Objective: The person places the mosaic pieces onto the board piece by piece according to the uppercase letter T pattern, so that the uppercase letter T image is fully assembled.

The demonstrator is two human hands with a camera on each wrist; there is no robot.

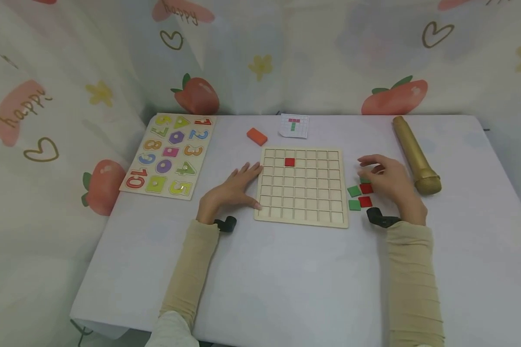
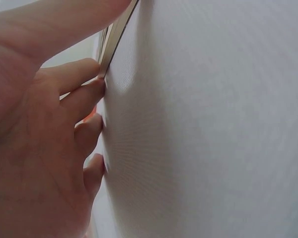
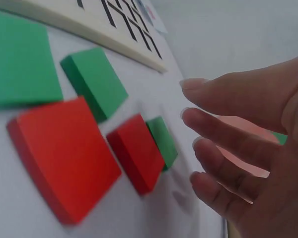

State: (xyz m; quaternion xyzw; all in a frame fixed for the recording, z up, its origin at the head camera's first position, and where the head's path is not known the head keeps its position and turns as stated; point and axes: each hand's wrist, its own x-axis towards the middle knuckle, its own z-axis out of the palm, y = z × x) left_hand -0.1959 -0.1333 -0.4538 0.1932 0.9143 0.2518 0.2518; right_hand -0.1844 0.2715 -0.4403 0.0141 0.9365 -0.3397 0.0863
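Observation:
A pale wooden grid board (image 1: 301, 188) lies mid-table with one red square tile (image 1: 289, 162) in a cell near its top. My left hand (image 1: 232, 190) rests at the board's left edge, fingers spread and thumb touching the lower left corner. To the right of the board lie three green tiles (image 1: 354, 205) and two red tiles (image 3: 67, 158). Just above the far tiles hovers my right hand (image 1: 390, 180), its thumb and fingers apart with nothing between them. In the right wrist view the farthest green tile (image 3: 162, 143) is nearest the fingertips.
Behind the board are a small card (image 1: 299, 126) with a red and green T pattern and an orange block (image 1: 257, 136). A number-and-shape puzzle board (image 1: 184, 159) lies at left. A gold microphone-shaped object (image 1: 417, 156) lies right of my right hand.

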